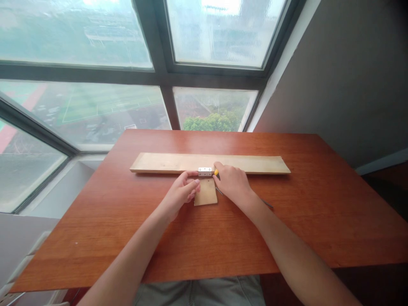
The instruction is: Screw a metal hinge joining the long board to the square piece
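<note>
A long pale wooden board (172,161) lies crosswise on the table. At the middle of its near edge sits a small silvery metal bracket (205,171) with several holes. My left hand (183,191) is at the bracket's left end, index finger stretched to it, the thumb and other fingers loosely bent. On the bracket's other side, my right hand (234,180) is closed around a small tool with a yellow part (216,172) showing; the rest is hidden by the fingers. Just below the bracket lies a small wooden plate (206,195) with a hole near its top edge, partly behind my left fingers.
A thin dark rod (219,191) lies beside the small plate. Another dark rod end (267,204) shows right of my right forearm. The reddish-brown table (105,221) reaches the window frame (165,78) at the back. A grey wall (350,85) rises on the right.
</note>
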Demonstrator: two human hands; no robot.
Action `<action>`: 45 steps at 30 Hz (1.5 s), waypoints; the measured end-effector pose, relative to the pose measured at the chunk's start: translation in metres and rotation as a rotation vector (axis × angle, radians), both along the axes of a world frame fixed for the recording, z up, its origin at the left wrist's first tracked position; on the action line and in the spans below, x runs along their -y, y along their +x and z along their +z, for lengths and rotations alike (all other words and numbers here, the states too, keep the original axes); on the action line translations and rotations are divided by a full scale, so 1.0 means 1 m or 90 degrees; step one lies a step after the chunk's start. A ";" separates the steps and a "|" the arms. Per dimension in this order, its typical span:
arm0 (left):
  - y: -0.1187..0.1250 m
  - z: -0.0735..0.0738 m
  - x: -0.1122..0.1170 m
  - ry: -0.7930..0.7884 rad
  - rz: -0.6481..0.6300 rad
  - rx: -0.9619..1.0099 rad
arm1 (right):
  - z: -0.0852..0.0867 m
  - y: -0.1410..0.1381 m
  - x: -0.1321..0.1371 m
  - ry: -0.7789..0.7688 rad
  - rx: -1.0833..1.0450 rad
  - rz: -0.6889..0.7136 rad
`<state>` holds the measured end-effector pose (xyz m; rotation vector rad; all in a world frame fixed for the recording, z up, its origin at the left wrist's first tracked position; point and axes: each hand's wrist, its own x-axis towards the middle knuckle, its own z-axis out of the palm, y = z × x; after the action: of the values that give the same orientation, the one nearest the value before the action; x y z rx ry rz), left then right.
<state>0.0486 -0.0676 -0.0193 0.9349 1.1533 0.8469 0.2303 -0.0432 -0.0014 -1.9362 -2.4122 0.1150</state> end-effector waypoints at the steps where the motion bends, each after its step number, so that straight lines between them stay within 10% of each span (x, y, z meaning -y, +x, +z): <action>1: 0.000 0.000 -0.001 -0.003 0.004 0.003 | 0.000 -0.001 0.000 0.001 -0.003 0.001; 20: -0.002 -0.003 -0.005 -0.028 0.015 0.039 | 0.038 0.056 -0.012 0.062 -0.225 -0.106; 36: 0.001 0.002 -0.004 -0.034 0.013 0.036 | -0.009 0.096 -0.055 0.043 -0.473 -0.249; 45: -0.001 -0.001 -0.004 -0.031 0.011 0.041 | 0.013 0.113 -0.047 0.110 -0.798 -0.261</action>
<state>0.0478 -0.0638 -0.0204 0.8529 1.1232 0.8535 0.3437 0.0036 0.0119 -1.4734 -1.1555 0.7795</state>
